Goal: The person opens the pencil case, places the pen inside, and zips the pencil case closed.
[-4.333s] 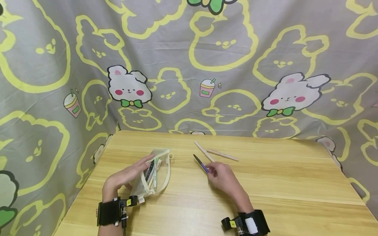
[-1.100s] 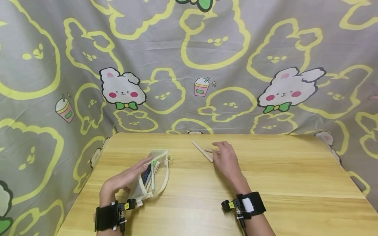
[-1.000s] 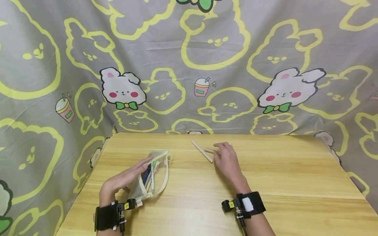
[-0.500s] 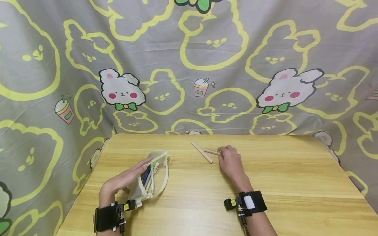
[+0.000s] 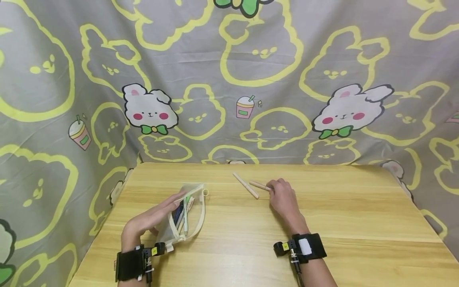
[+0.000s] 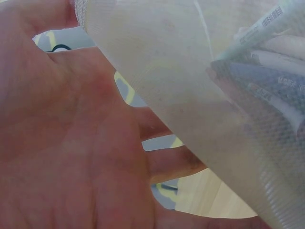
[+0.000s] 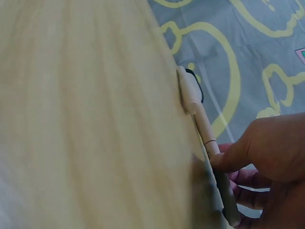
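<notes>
In the head view my left hand (image 5: 152, 217) holds a translucent zip pencil pouch (image 5: 204, 213), whose mouth gapes toward the right. Several pens (image 5: 185, 217), among them a pale green one and a dark blue one, lie inside. The left wrist view shows fingers (image 6: 174, 162) passing behind the mesh wall (image 6: 152, 62). Toward the back of the table, my right hand (image 5: 285, 201) pinches the right end of a beige pen (image 5: 259, 185) between thumb and fingers. A second beige pen (image 5: 245, 185) lies slanted just left of it, also visible beyond the held pen (image 7: 205, 126) in the right wrist view.
The wooden table (image 5: 236, 251) reaches back to a grey curtain (image 5: 215, 67) printed with cartoon animals, which also hangs along both sides. Each wrist carries a black strap with a small camera, such as the right strap (image 5: 315, 247).
The blue pen seen earlier in my right hand is no longer there. That hand has moved back and right to the beige pen and now grips its end. My left hand and the pouch stay put.
</notes>
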Tool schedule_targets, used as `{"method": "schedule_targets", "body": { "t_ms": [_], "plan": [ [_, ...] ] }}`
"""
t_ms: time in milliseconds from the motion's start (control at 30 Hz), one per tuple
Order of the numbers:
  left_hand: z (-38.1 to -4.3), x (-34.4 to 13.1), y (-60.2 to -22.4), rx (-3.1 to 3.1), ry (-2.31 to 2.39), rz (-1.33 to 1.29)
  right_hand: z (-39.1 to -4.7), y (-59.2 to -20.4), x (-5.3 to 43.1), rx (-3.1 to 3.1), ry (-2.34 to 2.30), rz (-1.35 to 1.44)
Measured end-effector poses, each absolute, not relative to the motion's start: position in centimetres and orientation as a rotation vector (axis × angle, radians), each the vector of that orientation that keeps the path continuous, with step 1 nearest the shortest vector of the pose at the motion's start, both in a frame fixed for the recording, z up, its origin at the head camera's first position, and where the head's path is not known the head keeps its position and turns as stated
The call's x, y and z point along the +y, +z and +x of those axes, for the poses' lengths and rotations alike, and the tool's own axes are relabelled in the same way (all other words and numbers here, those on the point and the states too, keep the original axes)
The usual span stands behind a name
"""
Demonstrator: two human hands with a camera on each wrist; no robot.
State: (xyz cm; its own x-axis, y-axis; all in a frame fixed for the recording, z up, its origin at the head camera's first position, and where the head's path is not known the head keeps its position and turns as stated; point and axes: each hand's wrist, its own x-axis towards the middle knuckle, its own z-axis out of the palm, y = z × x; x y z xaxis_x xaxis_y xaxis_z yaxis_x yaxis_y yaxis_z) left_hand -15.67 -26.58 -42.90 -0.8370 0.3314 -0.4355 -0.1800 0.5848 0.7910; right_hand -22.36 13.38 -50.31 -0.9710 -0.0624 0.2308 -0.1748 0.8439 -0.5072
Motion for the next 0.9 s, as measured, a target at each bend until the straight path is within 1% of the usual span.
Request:
{"method": "schedule_targets", "body": {
  "t_ms": [300, 500, 900],
  "plan": [
    [-15.7, -26.7, -43.1, 2.279, 1.202, 0.115, -21.7, -47.9, 13.8, -2.809, 0.937, 0.157],
    [-15.7, -26.6, -43.1, 2.281, 1.199, 0.107, -21.0, -46.6, 13.2, -2.798, 0.977, 0.175],
    [-15.4, -26.5, -42.7, 2.275, 1.201, 0.121, -19.5, -46.2, 10.9, -2.833, 1.103, 0.295]
  ]
}}
